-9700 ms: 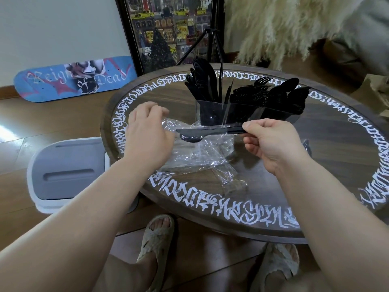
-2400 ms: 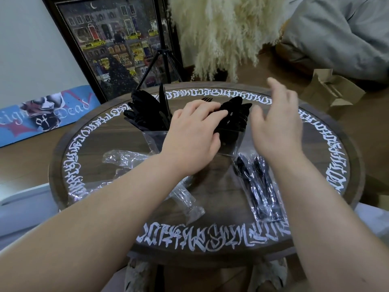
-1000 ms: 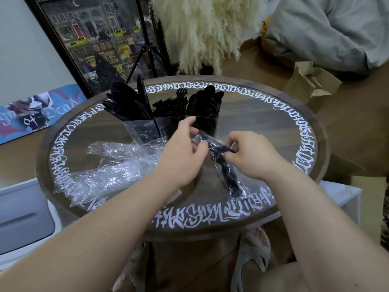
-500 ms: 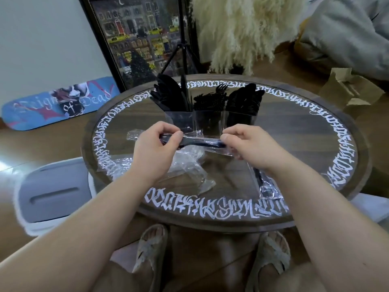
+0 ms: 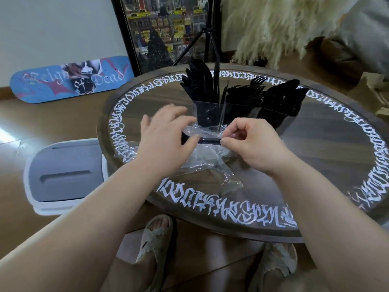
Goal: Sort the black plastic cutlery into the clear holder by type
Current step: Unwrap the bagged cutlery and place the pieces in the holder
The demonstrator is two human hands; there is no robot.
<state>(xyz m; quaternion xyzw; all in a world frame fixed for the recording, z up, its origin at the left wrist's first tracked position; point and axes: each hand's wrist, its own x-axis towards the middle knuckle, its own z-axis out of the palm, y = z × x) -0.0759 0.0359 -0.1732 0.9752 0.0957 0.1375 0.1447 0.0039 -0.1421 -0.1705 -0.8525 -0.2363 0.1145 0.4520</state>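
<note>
A wrapped black cutlery piece (image 5: 208,141) is being held level just above the round table (image 5: 315,165), in front of the clear holder (image 5: 212,114); it is being pinched at one end by the right hand (image 5: 255,144), while the left hand (image 5: 166,142) is being blurred by motion, thumb on the other end, fingers spread, so that grip cannot be called. The piece is likely light and stiff, the clear film (image 5: 207,131) thin and slippery. It is probably best gripped on the handle through the film while the loose film is being pulled off.
</note>
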